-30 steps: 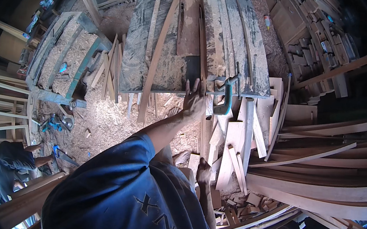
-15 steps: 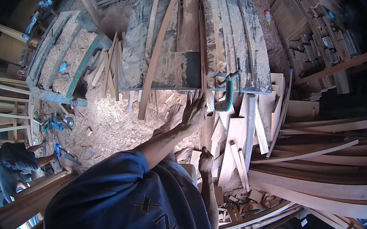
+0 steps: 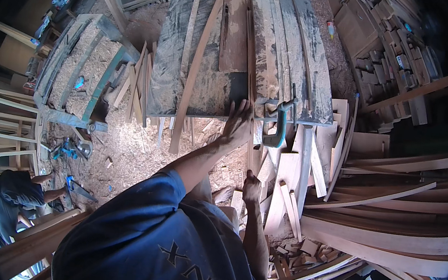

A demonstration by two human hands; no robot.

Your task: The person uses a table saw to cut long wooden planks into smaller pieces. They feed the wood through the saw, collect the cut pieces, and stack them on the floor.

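Left hand [image 3: 235, 127] is the nearer one, fingers slightly spread at the thin wood strip [image 3: 250, 67], which points lengthwise up the table [image 3: 163, 85]. Right hand [image 3: 252, 189] is curled lower down, can't tell if it's pinching anything.

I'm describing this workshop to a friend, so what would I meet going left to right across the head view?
A bent-over co-worker, a long wood strip, your left hand, your right hand, a blue-green clamp, a pile of long curved boards.
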